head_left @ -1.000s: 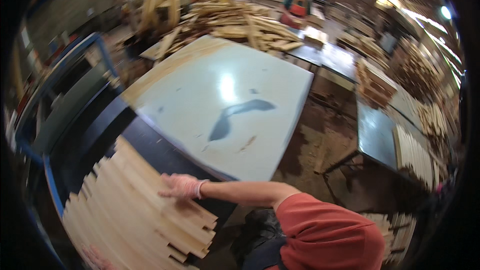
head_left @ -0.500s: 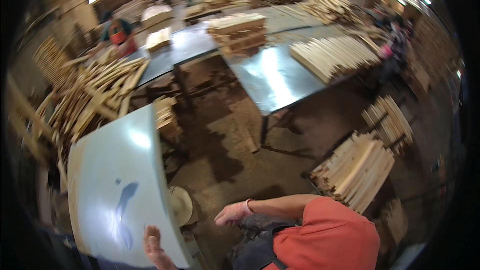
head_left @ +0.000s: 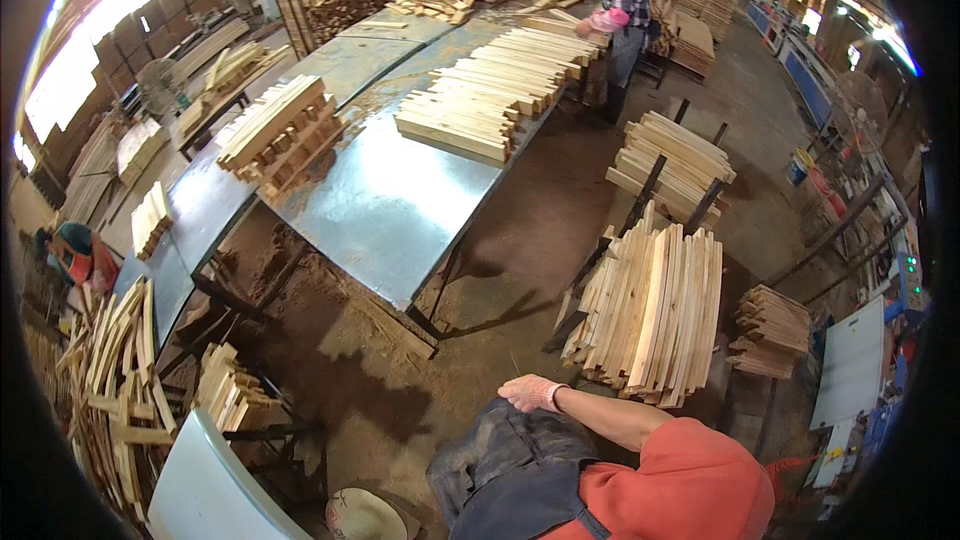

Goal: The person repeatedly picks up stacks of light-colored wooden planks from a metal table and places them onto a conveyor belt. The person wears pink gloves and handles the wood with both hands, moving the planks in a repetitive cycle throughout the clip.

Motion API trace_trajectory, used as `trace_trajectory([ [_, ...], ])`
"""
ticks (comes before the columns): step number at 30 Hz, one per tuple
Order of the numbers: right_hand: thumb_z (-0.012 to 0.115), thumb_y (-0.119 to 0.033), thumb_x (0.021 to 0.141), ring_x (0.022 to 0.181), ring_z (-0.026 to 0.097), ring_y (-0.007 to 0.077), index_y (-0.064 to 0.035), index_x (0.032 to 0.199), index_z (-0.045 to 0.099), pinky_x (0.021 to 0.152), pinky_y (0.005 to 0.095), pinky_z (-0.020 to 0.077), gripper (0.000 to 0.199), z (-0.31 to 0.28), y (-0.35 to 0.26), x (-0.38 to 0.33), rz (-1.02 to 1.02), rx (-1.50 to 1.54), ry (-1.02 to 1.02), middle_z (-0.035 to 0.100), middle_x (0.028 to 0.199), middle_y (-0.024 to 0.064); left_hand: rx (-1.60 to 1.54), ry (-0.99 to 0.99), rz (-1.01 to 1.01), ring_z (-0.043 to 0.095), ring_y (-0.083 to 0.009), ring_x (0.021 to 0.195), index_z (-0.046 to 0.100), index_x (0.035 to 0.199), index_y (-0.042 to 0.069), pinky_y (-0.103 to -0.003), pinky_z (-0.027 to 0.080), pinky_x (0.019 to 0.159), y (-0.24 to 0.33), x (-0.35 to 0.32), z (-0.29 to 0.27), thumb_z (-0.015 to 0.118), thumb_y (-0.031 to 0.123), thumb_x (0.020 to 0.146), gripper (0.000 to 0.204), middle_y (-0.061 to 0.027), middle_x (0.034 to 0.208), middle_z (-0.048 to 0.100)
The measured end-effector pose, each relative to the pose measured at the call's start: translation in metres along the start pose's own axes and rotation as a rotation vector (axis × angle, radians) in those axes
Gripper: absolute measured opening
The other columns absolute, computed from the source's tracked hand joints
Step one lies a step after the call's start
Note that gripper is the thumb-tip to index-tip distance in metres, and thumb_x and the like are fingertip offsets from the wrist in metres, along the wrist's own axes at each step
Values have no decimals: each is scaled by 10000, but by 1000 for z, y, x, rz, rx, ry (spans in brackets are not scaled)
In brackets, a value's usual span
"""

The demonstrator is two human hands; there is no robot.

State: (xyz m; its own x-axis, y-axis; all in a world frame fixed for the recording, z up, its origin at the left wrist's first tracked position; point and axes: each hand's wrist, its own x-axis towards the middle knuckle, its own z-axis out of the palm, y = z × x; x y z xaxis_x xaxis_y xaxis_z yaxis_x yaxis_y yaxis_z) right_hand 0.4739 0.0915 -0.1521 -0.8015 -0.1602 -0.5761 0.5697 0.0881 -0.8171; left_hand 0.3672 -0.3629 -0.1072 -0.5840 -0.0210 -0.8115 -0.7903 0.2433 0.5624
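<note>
My right hand (head_left: 530, 393), in a pale pink glove, hangs in front of my dark apron (head_left: 510, 460). Its fingers are loosely bent, and I see nothing held in them. Just beyond it, to the right, lies the nearest stack of pale wooden strips (head_left: 645, 310), resting between dark upright posts; the hand is apart from it. My left hand is out of the picture. At the lower left shows the corner of a smooth, light grey-blue tabletop (head_left: 215, 485), with a round pale disc-topped object (head_left: 362, 515) beside it.
A metal-topped table (head_left: 385, 240) carries rows of wooden strips (head_left: 500, 90). A co-worker (head_left: 620, 25) stands at its far right; another person (head_left: 80, 255) bends at the far left. Loose offcuts (head_left: 115, 380) pile up at left. More strips (head_left: 672, 162) and machinery (head_left: 850, 370) stand right.
My view has swung to the right. The light tabletop has slid toward the lower left, and my left hand has left the picture. My right hand is nearer the strip stack.
</note>
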Motion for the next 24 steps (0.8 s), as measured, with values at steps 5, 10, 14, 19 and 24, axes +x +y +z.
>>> trace_trajectory([
  [5, 668, -349, 1048, 527, 451, 159, -144, 783, 496, 494, 344, 362, 378, -19, -11, -15, 437, 963, 279, 431, 640, -9, 20, -27, -61, 505, -142, 721, 636, 833, 174, -332, 457, 676, 46, 50, 17, 655, 398, 1021, 293, 37, 766, 524],
  [10, 688, -463, 966, 607, 626, 276, -43, 756, 653, 587, 441, 480, 471, -57, -37, 23, 703, 287, 497, 609, 669, 122, 40, -52, -100, 548, -154, 733, 646, 830, 189, -349, 493, 677, 102, 112, 16, 671, 439, 1024, 318, 36, 780, 554],
  [14, 628, -299, 999, 861, 756, 384, -61, 1083, 712, 769, 501, 579, 266, -127, -82, 55, 235, -949, 201, 751, 879, 202, 0, -70, -76, 581, -163, 743, 654, 827, 201, -363, 522, 677, 157, 178, 11, 685, 472, 1027, 338, 34, 791, 579],
  [19, 605, -344, 1006, 1018, 726, 378, -54, 1167, 698, 859, 480, 560, 345, -187, -141, 122, 273, -436, 457, 733, 1154, 205, -94, -47, -108, 518, -150, 718, 633, 882, 182, -333, 471, 676, 258, 279, 13, 684, 479, 1009, 326, 39, 760, 540],
  [24, 639, -476, 949, 1001, 709, 323, -10, 1241, 726, 894, 443, 535, 557, -246, -165, 134, 466, -116, 651, 750, 1158, 168, -286, -297, -83, 450, -151, 624, 535, 815, 229, -313, 344, 594, 394, 281, 119, 634, 453, 1051, 340, 61, 692, 460],
])
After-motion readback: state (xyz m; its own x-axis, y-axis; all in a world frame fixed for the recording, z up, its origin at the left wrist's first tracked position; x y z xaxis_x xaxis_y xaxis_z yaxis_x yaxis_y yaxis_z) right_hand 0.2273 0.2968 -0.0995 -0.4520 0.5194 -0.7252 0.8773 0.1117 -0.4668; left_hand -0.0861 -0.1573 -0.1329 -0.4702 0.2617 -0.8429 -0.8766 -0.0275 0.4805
